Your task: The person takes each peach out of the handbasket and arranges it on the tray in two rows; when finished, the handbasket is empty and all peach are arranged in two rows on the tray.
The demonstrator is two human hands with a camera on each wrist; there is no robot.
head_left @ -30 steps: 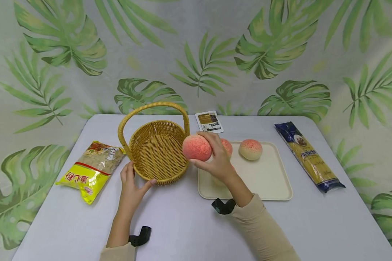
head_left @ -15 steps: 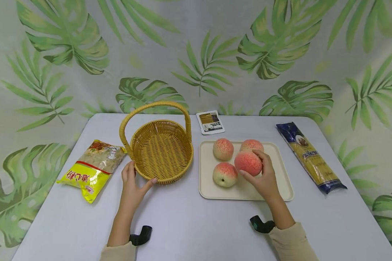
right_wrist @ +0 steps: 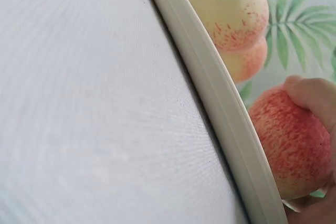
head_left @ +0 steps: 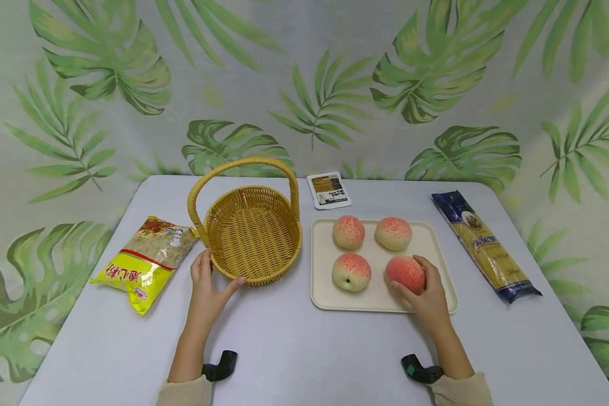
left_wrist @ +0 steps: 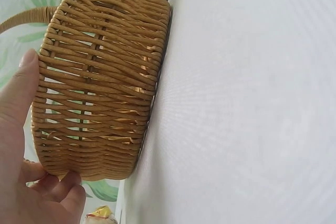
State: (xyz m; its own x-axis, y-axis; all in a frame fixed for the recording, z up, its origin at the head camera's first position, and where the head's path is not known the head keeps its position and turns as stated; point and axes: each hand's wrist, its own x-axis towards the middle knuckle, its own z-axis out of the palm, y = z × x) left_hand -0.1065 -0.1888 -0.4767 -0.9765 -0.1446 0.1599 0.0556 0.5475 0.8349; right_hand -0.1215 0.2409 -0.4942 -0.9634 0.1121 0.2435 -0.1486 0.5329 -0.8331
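Note:
My left hand (head_left: 208, 293) holds the near-left side of a round wicker basket (head_left: 254, 239), its thumb at the rim. In the left wrist view, the curled fingers touch the basket's woven wall (left_wrist: 100, 87). Nothing lies inside the basket. My right hand (head_left: 431, 296) grips a red peach (head_left: 405, 274) at the front right of a cream tray (head_left: 380, 303). In the right wrist view, the thumb and fingers lie around this peach (right_wrist: 291, 142), beyond the tray's edge (right_wrist: 220, 93). Several other peaches sit on the tray, one pale with its stem end showing (head_left: 351, 272).
A yellow bag of pasta (head_left: 147, 262) lies left of the basket. A long blue-and-gold pack of noodles (head_left: 484, 245) lies right of the tray. Behind the tray is a small white packet (head_left: 329, 190). A leaf-patterned cloth (head_left: 314, 107) hangs at the back.
My right hand has carried the red peach rightward from beside the basket and down to the tray's front right. The left hand has stayed at the basket.

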